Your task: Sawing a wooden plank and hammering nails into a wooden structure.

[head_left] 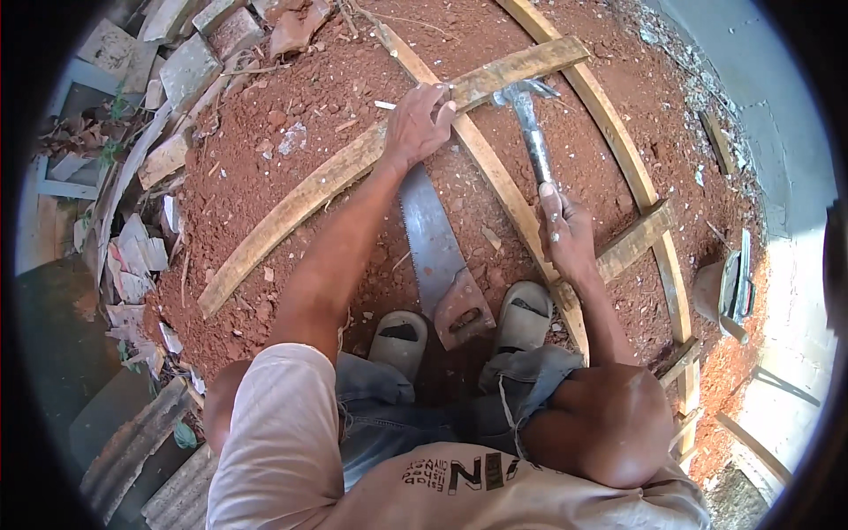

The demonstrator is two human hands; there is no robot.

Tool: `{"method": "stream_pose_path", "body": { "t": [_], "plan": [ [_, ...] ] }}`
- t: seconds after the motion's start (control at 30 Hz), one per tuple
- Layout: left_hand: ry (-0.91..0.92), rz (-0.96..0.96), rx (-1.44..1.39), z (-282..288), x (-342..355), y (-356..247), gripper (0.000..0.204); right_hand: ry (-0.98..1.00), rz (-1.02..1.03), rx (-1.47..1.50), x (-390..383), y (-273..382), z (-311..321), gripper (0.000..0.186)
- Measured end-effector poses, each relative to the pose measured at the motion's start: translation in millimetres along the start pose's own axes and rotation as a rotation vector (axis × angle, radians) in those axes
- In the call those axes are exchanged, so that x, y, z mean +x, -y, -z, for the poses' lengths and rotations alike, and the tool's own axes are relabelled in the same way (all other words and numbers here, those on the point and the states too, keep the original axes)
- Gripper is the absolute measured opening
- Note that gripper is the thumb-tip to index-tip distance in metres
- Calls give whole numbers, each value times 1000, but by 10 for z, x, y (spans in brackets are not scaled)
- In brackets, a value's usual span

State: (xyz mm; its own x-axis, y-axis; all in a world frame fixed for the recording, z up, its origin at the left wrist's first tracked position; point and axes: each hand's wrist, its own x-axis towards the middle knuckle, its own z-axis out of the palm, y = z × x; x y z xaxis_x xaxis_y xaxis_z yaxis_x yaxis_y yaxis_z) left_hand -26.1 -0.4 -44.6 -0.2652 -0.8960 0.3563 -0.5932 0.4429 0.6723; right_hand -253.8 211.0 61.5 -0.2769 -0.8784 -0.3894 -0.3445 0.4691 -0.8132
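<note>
Metal handsaw (433, 237) lies on red soil (256, 181) between crossed wooden strips (331, 175).

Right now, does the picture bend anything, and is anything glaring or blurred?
Head view: fisheye distortion bows the long tan wooden strip; head view: glare washes out the pale concrete surface at far right, while the lower left is dim; head view: the bare left hand and bare right hand show no obvious blur.

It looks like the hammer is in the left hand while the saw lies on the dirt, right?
Not quite: the head view shows the hammer in the right hand, not the left hand. The saw does lie on the dirt.
</note>
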Motion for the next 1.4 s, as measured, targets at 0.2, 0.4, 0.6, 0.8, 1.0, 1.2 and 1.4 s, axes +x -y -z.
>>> {"method": "stream_pose_path", "body": {
  "t": [0.2, 0.4, 0.6, 0.8, 1.0, 1.2, 1.4],
  "plan": [
    [-22, 75, 27, -38, 2, -49, 30, 5, 192, -289, 167, 269, -3, 49],
    [-8, 88, 47, -63, 23, -13, 29, 29, 444, 22, 208, 627, -82, 47],
    [11, 90, 18, 16, 10, -23, 26, 60, 271, -411, 433, 560, -145, 65],
    [-130, 102, -30, 228, 26, -27, 28, 37, 92, -246, 178, -46, 169, 59],
    [357, 754, 399, 544, 89, 97, 61, 56, 121, -148, 343, 9, 217, 55],
    [329, 969, 422, 460, 147, 105, 66, 91, 140, -305, 906, 745, 572, 55],
    [390, 1094, 423, 437, 323, 144, 63, 161, 10, -327, 1199, 1382, 881, 49]
  ]
}}
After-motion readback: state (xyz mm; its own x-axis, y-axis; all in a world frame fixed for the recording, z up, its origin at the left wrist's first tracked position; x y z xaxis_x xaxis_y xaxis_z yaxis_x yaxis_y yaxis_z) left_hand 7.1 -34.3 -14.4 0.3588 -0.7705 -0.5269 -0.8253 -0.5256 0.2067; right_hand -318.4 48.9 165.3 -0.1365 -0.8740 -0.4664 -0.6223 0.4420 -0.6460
